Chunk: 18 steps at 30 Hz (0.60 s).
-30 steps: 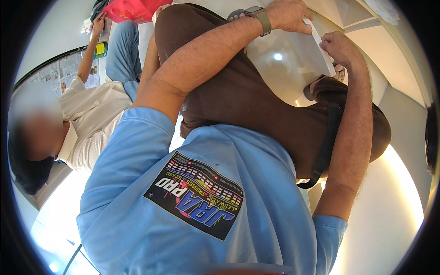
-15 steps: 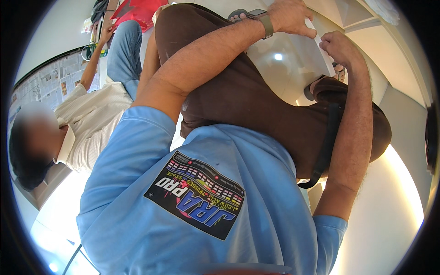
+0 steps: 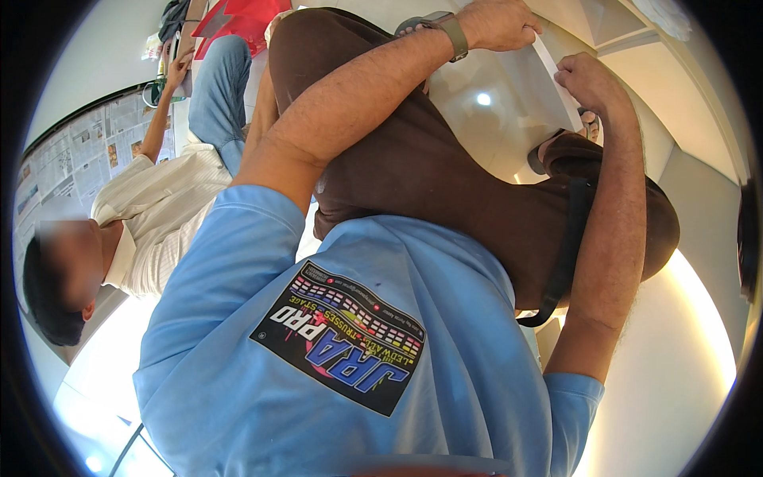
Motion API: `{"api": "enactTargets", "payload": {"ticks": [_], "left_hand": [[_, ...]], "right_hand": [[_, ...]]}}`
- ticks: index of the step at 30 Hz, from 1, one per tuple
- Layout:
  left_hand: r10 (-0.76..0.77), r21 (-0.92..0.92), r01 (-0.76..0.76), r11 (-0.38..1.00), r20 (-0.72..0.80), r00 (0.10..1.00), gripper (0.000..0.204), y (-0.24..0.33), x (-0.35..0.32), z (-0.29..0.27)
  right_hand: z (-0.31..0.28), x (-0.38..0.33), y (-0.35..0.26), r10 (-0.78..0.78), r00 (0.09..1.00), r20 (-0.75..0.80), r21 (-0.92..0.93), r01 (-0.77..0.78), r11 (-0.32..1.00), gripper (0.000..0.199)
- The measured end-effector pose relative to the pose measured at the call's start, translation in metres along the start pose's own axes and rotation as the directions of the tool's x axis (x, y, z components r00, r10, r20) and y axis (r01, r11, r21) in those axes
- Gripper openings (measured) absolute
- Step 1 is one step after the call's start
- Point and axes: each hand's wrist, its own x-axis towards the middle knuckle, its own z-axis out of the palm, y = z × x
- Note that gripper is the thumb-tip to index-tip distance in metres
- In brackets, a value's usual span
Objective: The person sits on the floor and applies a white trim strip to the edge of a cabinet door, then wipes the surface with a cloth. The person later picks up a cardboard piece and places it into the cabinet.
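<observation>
Far out at the top of the head view, my left hand [image 3: 497, 25], wearing a wristwatch [image 3: 455, 36], is closed with its fingertips at the upper end of a thin white sheet-like piece [image 3: 550, 65]. My right hand [image 3: 594, 85] is curled on the right side of that piece, its fingertips pinched against the bright straight edge. The lower part of the piece blends into the pale shiny floor [image 3: 493, 119], so its full shape cannot be made out. Both my forearms reach out past my bent knees in brown trousers [image 3: 413, 159].
At left a co-worker in a cream shirt [image 3: 163, 195] sits with one hand [image 3: 179, 70] reaching forward beside a red bag [image 3: 238, 24]. Newspaper sheets [image 3: 87, 143] lie beyond that person. White shelf-like panels [image 3: 660, 71] stand at upper right. A black strap [image 3: 568, 254] hangs by my right forearm.
My left hand has turned slightly, and its thumb, stretched along the white edge before, is now drawn in. My right hand barely moved. The co-worker's head and hand have shifted down in view.
</observation>
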Motion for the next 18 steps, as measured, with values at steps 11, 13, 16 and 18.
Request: {"api": "enactTargets", "payload": {"ticks": [11,13,16,18], "left_hand": [[-0.046,-0.041,0.043,0.998,-0.074,0.996,0.024,-0.007,0.001,-0.003],[-0.041,-0.046,0.038,0.998,-0.060,0.997,0.026,-0.008,-0.001,-0.004],[0.065,0.029,-0.065,0.997,-0.011,0.998,0.030,-0.009,-0.003,-0.006],[0.071,0.008,-0.071,0.997,0.005,0.997,0.034,-0.008,-0.002,-0.007]], "right_hand": [[0.002,-0.002,0.001,0.002,1.000,-0.012,-0.040,-0.002,0.999,0.026],[0.002,-0.002,0.000,0.009,1.000,-0.018,-0.047,-0.010,0.999,0.026],[0.001,-0.002,0.000,0.009,1.000,0.013,-0.061,-0.009,0.998,0.026],[0.000,-0.003,-0.001,-0.003,1.000,-0.002,-0.068,0.003,0.998,0.026]]}}
